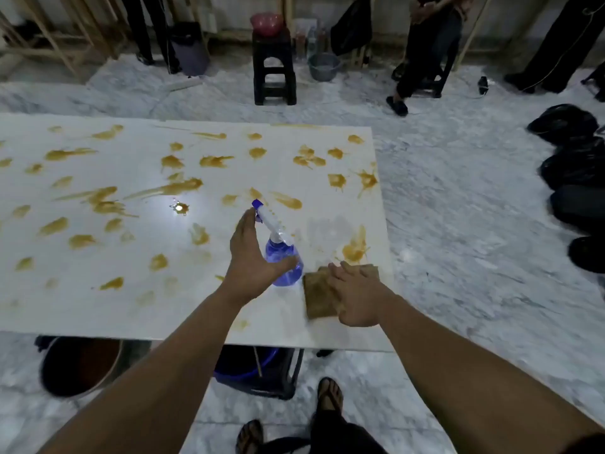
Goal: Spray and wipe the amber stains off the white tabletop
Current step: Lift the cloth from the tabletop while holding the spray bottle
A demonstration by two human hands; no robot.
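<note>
A blue spray bottle (pixel 284 260) with a white-and-blue nozzle stands on the white tabletop (pixel 137 309) near its front right corner. My left hand (pixel 250 257) is spread open around the bottle's left side, thumb touching its lower body, fingers straight up beside the nozzle. My right hand (pixel 353 296) lies flat on a brown, stained cloth (pixel 319 298) just right of the bottle. Amber stains (pixel 183 185) cover most of the tabletop; one large smear (pixel 355 247) sits just beyond the cloth.
Under the table's front edge are a dark round tub (pixel 78 365) and a black crate with a blue basin (pixel 262 371). A black stool (pixel 274 70), a grey bucket (pixel 324 67) and standing people line the far side. Black bags (pixel 576 178) lie at the right.
</note>
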